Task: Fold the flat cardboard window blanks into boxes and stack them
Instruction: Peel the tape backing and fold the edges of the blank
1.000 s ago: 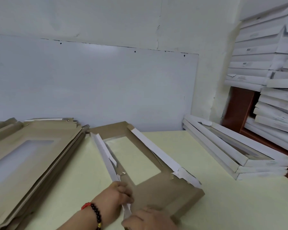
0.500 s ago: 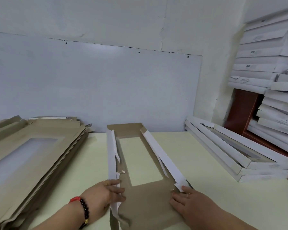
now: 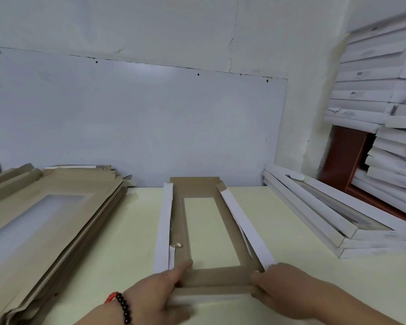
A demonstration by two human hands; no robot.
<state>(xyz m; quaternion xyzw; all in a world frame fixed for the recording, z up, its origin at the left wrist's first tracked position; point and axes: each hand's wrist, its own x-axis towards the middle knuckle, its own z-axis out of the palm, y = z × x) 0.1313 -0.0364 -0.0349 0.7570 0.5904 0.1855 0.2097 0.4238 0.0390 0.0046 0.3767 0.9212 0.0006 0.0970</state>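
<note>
Cardboard window blank [image 3: 198, 191] now lies squared up lengthwise on the pale yellow desk [image 3: 291, 231], its far end near the wall and its near end at the person's hands. A second ago it sat at an angle, with both hands crowded at its near left corner; half a second ago it had been turned nearly straight, with one hand at each near corner. Its two long white side flaps stand partly raised along the brown panel with the cut-out window. The near end flap has since been lifted from flat and now stands up as a low wall between the hands, which suggests the folding of this box has moved on from the long sides to the near end.

The left hand [image 3: 155, 294], wearing a red and black bead bracelet, is at the near left corner, thumb reaching forward onto the brown panel, fingers curled around the raised end flap. The right hand [image 3: 288, 289] mirrors it at the near right corner, fingers wrapped over the flap's end, beside the foot of the right side flap. Both forearms come in low from the bottom edge.

A stack of flat blanks [image 3: 45, 207] waits at the left; a few finished white boxes [image 3: 333, 219] lie stacked at the right.
</note>
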